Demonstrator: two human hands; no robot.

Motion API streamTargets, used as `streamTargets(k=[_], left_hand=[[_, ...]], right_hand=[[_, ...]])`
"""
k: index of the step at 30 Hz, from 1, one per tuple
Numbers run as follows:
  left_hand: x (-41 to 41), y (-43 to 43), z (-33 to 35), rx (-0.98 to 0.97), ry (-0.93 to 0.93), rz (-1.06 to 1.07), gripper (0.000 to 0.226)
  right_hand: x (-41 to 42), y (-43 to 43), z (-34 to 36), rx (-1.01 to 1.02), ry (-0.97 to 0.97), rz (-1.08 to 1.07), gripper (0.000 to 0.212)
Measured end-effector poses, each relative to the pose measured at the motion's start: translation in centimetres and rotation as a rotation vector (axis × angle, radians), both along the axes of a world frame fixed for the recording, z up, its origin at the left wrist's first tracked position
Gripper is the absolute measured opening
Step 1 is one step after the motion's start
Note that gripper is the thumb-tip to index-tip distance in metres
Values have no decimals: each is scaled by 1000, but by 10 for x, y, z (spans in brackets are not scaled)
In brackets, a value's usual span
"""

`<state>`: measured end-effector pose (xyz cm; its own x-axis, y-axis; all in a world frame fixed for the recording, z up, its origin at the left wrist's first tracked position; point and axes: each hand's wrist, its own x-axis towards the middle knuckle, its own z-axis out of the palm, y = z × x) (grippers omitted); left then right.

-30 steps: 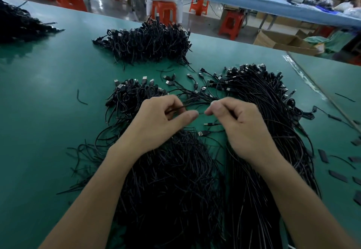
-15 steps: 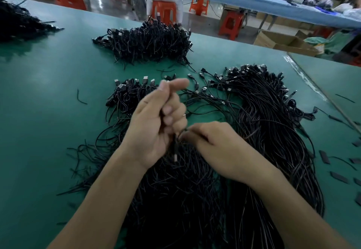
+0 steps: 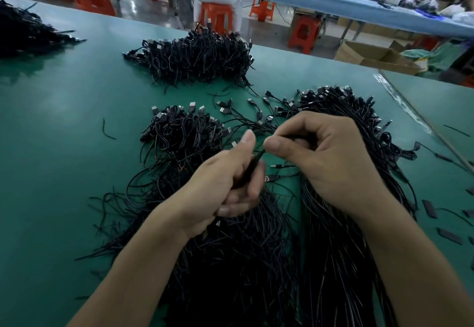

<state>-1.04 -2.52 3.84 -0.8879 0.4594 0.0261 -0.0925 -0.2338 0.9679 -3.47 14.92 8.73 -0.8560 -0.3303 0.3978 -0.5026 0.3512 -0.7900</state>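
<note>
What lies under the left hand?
A pile of black cables on the green table lies under the left hand, which grips one black cable that the right hand also pinches. The hand covers the cables directly beneath it, and the table there cannot be seen.

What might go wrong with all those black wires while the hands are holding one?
The cable pinched by the left hand and right hand hangs just over the loose plugged cables, so pulling may drag tangled neighbours along. The pile under the left wrist could get mixed with the long bundle under the right wrist.
</note>
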Motion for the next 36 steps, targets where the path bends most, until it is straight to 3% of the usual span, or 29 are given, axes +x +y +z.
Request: streamTargets(k=[5, 8, 10, 12, 15, 19, 21, 25, 28, 32, 34, 36], left_hand=[[-1, -9, 8, 473, -62, -117, 48], [-4, -6, 7, 641, -57, 68, 44], [-8, 0, 2, 636, -13, 225, 43], [-11, 7, -6, 479, 100, 373, 42], [-13, 15, -17, 85, 351, 576, 32], [-11, 15, -28, -444, 588, 599, 29], [-10, 11, -27, -599, 563, 562, 35], [-5, 2, -13, -269, 119, 236, 59], [-1, -4, -6, -53, 43, 46, 60], [-2, -10, 2, 479, -109, -136, 47], [-2, -10, 4, 656, -125, -122, 39], [-4, -7, 4, 689, -64, 16, 36]], right_hand=[[-2, -5, -17, 32, -192, 5, 31], [5, -7, -25, 214, -291, 55, 31], [11, -11, -27, 358, -296, 102, 31], [13, -12, -27, 469, -277, 119, 33], [16, -11, -21, 573, -267, 130, 35], [18, -4, -9, 547, -193, 112, 35], [16, 2, 0, 459, -141, 86, 28], [10, 5, 14, 256, -26, 46, 23], [3, 2, 5, 132, -72, 29, 27], [2, -3, -19, 97, -203, -25, 30], [7, -8, -28, 148, -230, -3, 24], [12, -11, -32, 228, -224, 34, 24]])
